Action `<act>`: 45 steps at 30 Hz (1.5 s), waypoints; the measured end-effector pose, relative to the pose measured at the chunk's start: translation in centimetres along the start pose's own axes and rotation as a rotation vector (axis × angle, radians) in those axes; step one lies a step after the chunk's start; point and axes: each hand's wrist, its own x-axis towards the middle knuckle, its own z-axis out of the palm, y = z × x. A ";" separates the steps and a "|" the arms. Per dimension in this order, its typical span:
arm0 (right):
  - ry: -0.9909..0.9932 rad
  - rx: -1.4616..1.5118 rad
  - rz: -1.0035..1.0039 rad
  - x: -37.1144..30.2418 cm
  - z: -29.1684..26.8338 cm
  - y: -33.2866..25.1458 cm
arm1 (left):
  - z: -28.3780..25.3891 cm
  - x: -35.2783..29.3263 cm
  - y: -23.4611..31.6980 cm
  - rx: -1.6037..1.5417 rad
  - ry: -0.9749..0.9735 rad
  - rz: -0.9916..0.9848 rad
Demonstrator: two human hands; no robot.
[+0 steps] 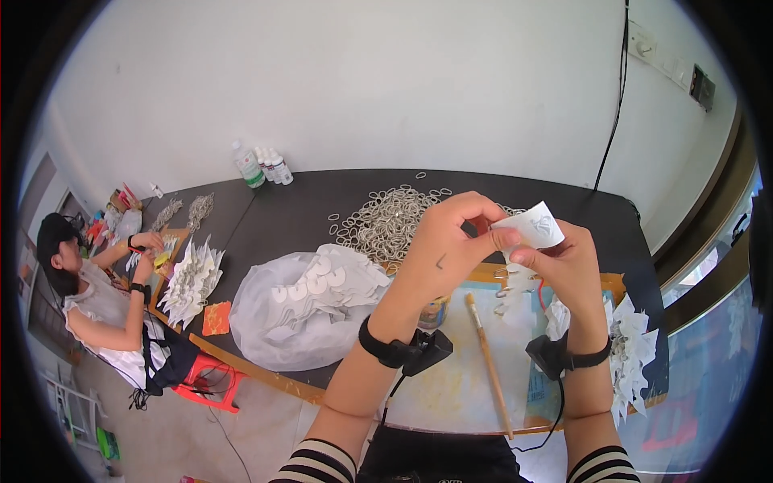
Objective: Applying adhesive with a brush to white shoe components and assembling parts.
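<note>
Above the work board, a small white tag (538,226) with a grey mark on it is pinched between both my hands. My left hand (460,233) grips its left edge with thumb and fingers. The thumb of my right hand (568,262) presses against its lower right side, the fingers behind it. Under my hands, several white pieces with metal loops (515,290) lie at the board's far edge, partly hidden. A long brush (488,362) with a wooden handle rests on the stained pale board (439,386). Beyond my left hand spreads a heap of oval metal rings (385,217).
A white mesh bag (254,322) holds stacked white tags (330,286) left of the board. More white pieces (632,354) are bunched at the right edge. Bottles (250,165) stand by the wall. A co-worker (109,302) sits at the far left, near another white bunch (193,282).
</note>
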 end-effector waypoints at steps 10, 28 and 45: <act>-0.021 0.096 -0.029 -0.1 0.3 0.5 | 0.7 -0.5 0.2 -0.114 0.060 -0.155; 0.057 0.249 -0.100 -0.6 0.8 0.1 | -0.2 -0.8 2.0 -0.030 0.031 -0.073; 0.061 0.361 -0.017 -0.7 1.0 -0.3 | 0.3 -0.5 1.8 -0.249 -0.082 -0.224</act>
